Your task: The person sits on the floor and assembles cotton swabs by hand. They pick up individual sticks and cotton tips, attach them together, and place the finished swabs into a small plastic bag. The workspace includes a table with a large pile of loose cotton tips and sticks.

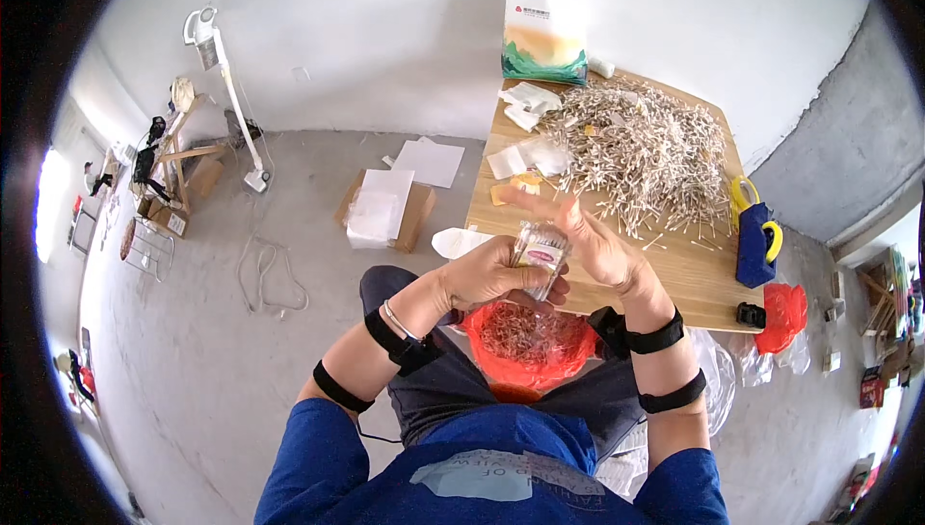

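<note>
My left hand (485, 273) is closed round a clear bag of cotton swabs (542, 251) with a pink and white label, above my lap. Just above and right of the bag, my right hand (599, 248) is open, its fingers stretched out to the left. Its palm is close to the swab tips at the bag's top; I cannot tell whether it touches them. A big heap of loose cotton swabs (641, 144) covers much of the wooden table (496, 212). Below my hands a red plastic bag (580, 344) holds many more swabs between my knees.
Clear plastic bags (544, 154) and yellow slips (517, 188) lie left of the heap. A paper bag (544, 39) stands behind it. A blue tape dispenser (755, 246) with yellow rolls is at the right edge. A cardboard box (416, 217) sits on the floor at left.
</note>
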`<state>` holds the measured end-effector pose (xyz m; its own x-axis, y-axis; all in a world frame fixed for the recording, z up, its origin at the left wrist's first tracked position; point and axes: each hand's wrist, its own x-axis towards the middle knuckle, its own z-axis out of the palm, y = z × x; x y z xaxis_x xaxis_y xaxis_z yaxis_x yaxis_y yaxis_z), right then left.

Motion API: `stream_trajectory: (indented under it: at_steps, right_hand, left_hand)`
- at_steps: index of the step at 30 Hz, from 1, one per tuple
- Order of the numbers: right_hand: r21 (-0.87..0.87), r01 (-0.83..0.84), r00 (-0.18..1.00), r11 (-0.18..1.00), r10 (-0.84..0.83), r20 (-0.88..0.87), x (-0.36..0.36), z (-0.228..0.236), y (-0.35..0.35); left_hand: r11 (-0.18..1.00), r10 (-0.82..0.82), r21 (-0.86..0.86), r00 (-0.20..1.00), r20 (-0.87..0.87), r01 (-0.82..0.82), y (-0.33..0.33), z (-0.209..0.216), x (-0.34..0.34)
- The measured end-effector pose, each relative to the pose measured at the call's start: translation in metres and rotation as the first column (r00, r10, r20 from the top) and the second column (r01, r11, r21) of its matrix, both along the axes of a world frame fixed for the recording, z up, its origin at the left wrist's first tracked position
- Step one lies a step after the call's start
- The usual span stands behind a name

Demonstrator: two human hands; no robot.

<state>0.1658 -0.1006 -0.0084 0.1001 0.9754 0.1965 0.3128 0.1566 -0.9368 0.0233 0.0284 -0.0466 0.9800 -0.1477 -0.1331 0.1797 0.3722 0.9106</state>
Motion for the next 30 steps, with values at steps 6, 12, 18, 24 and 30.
stream_trajectory:
  at_steps: [6,12,18,24,30]
  right_hand:
    - [-0.187,-0.058,0.998,0.981,0.058,-0.006,-0.011,0.016,-0.009]
    - [-0.05,-0.052,0.999,0.997,0.052,0.003,-0.014,0.003,-0.008]
    - [0.064,0.113,0.985,0.992,-0.103,-0.142,0.003,-0.008,-0.006]
    - [0.317,0.246,0.912,0.916,-0.33,0.245,0.009,-0.009,-0.017]
    - [0.355,0.258,0.807,0.899,-0.402,0.432,-0.005,-0.002,-0.014]
  left_hand:
    - [0.993,0.053,0.096,0.994,0.092,-0.062,-0.003,-0.001,0.002]
    - [0.975,0.09,0.191,0.99,0.105,-0.109,-0.008,0.002,0.004]
    - [0.989,0.14,0.038,0.987,0.076,-0.143,-0.004,0.0,0.004]
    - [0.975,0.223,-0.001,0.974,0.043,-0.223,0.001,-0.007,-0.001]
    - [0.972,0.205,0.096,0.975,0.084,-0.213,-0.001,-0.006,0.006]
